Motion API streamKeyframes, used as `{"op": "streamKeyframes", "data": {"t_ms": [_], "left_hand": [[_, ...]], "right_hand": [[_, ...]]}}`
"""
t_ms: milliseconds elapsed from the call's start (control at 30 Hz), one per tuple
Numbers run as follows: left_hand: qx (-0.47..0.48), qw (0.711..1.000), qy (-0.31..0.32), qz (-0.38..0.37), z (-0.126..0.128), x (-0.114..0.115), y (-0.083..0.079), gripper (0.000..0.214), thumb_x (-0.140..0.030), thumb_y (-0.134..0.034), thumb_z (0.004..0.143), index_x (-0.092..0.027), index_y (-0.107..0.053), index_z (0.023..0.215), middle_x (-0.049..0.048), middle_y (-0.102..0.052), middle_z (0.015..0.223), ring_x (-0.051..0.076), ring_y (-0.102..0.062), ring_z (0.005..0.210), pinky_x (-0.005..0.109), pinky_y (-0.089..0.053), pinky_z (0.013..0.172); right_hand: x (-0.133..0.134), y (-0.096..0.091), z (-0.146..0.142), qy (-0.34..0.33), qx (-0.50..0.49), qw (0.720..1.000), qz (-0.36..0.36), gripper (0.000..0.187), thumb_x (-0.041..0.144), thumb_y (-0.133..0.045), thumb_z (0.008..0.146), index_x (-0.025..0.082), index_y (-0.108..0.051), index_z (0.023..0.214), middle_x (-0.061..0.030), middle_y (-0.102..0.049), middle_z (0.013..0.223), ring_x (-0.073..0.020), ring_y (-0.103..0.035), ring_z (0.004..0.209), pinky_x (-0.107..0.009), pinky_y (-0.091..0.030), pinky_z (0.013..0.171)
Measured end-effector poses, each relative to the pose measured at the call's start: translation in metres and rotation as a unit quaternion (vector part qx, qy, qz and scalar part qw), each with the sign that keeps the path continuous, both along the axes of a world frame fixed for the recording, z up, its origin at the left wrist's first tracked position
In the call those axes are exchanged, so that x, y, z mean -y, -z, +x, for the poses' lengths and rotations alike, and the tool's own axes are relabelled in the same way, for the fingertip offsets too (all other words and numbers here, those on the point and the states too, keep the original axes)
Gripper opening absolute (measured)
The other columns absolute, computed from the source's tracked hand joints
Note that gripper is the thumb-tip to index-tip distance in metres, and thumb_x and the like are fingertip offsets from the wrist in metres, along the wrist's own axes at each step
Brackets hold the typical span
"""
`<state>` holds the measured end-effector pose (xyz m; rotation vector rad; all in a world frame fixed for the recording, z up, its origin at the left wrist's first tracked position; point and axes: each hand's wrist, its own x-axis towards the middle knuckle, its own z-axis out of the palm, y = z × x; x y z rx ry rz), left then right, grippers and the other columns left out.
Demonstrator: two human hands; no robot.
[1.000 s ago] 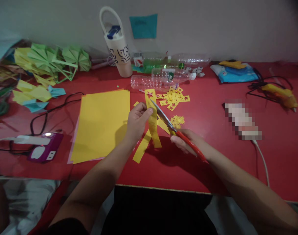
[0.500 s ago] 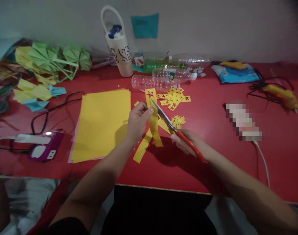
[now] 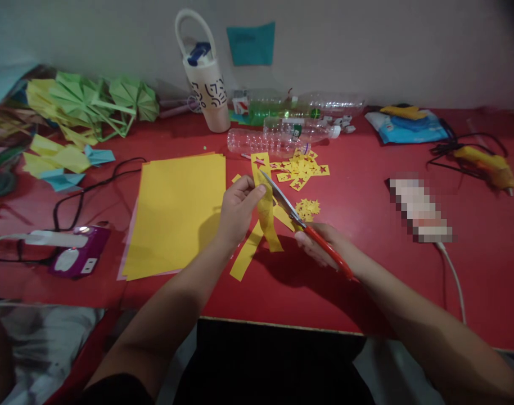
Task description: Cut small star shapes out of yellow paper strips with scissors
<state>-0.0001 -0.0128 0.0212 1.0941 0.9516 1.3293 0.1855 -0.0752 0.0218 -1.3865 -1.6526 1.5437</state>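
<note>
My left hand (image 3: 237,211) pinches a yellow paper strip (image 3: 265,211) and holds it upright above the red table (image 3: 358,264). A star-shaped hole shows near the strip's top. My right hand (image 3: 324,247) grips red-handled scissors (image 3: 301,222); their blades point up and left and meet the strip by my left thumb. More yellow strips (image 3: 246,256) lie under my hands. A stack of yellow paper sheets (image 3: 176,211) lies to the left. Small cut yellow stars (image 3: 307,207) and punched scraps (image 3: 301,169) lie behind the scissors.
Clear plastic bottles (image 3: 278,138) and a cream bottle bag (image 3: 206,84) stand at the back. Folded green and yellow paper shapes (image 3: 88,104) fill the back left. A purple power strip (image 3: 77,256) with cables sits left, a yellow glue gun (image 3: 487,163) right.
Almost nothing has moved. Both hands, the strip and the scissors keep their places; the view has shifted only slightly.
</note>
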Motion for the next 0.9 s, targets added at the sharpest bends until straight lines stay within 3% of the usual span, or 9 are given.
{"op": "streamKeyframes", "data": {"t_ms": [900], "left_hand": [[0.004,1.000,0.004,0.006,0.0001,-0.0006,0.0000,0.018,-0.023,-0.066,0.076,-0.019,-0.055,0.063,-0.0042,-0.051,0.061,0.007,-0.045,0.056,0.022,-0.040,0.057]], "right_hand": [[-0.0001,-0.0034,-0.0014,0.005,0.030,1.000,0.007,0.055,0.070,-0.057,0.082,0.025,-0.034,0.062,0.0067,-0.036,0.050,-0.0078,-0.032,0.043,-0.025,-0.024,0.039]]}}
